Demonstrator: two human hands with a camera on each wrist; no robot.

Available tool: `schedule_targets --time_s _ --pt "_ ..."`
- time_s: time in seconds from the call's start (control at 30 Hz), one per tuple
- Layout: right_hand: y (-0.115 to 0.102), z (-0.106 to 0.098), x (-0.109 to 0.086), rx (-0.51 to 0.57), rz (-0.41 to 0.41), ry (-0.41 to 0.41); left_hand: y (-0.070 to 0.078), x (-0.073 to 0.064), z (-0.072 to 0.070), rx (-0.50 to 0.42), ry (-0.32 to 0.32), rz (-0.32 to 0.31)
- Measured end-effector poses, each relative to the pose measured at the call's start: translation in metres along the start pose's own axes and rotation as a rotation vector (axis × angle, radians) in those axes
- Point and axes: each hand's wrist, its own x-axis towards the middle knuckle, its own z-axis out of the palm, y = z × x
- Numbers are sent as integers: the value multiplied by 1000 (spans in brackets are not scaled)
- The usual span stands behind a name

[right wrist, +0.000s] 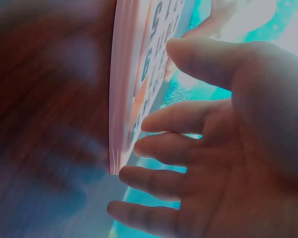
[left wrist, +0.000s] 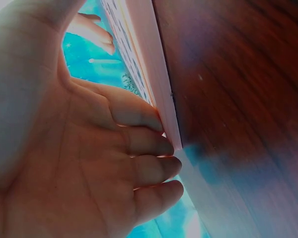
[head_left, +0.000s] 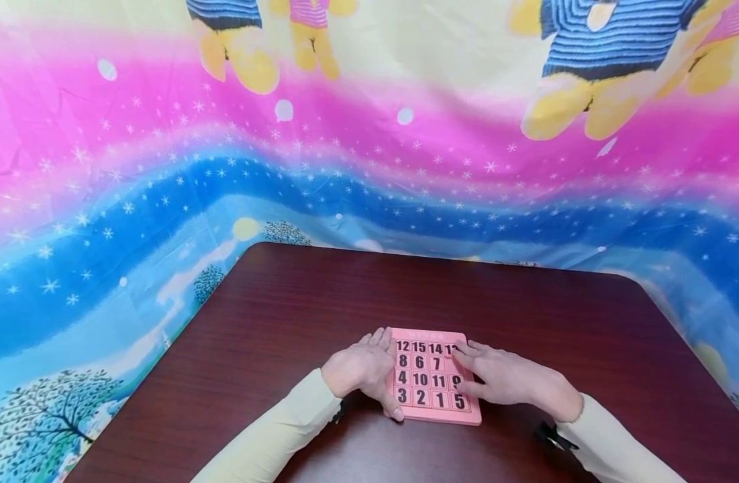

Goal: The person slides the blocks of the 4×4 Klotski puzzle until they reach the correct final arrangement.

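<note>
A pink number slide puzzle [head_left: 437, 414] lies flat on the table, black numerals on its square tiles. Its top row reads 12, 15, 14 and a partly covered 13; the bottom row reads 3, 2, 1, 5. A gap without a tile shows right of the 7. Along the puzzle's left edge rests my left hand [head_left: 364, 369], fingers pointing away and thumb by the lower left corner. My right hand [head_left: 507, 376] is at the right side, fingers spread near the 13 and thumb over the 9 tile [right wrist: 146, 64]. In the left wrist view the fingertips [left wrist: 161, 166] meet the frame's side.
The dark reddish-brown wooden table [head_left: 321, 288] has rounded far corners. Behind it and along its left side hangs a colourful cloth [head_left: 357, 154] with snowflakes, trees and bear figures. Dark bands [head_left: 553, 436] sit at both wrists, below pale sleeves [head_left: 278, 422].
</note>
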Motion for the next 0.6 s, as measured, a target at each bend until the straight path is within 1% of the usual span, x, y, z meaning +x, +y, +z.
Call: schedule_targets --time_s 0.17,0.27,0.37,0.6 --pt "3 1 9 12 9 -1 0 -1 -1 21 5 6" --pt "4 2 11 8 7 9 0 -1 -2 14 4 5" --pt "4 2 11 12 16 5 1 -2 -3 16 5 5" --pt "2 3 5 28 9 0 1 -3 -4 41 4 1"
